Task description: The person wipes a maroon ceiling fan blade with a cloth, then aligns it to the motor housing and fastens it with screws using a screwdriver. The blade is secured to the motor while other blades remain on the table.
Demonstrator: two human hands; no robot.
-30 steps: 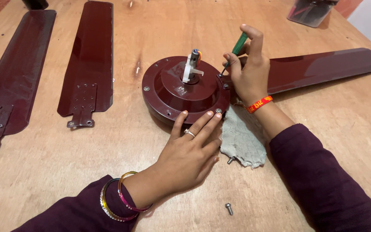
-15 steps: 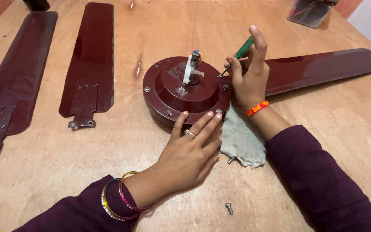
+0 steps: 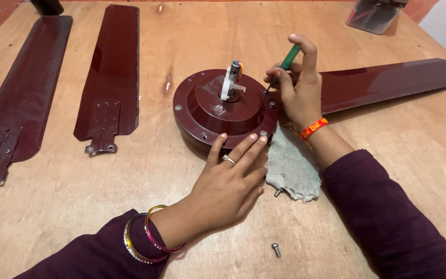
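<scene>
Fan motor housing sits mid-desk; my left hand lies flat, fingers spread against its near rim. My right hand is closed around a green-handled screwdriver, tip at the joint of the one attached blade. Two blades lie detached (one loose screw lies near me). The screw under the tip is hidden; a grey rag covers part of the desk.
</scene>
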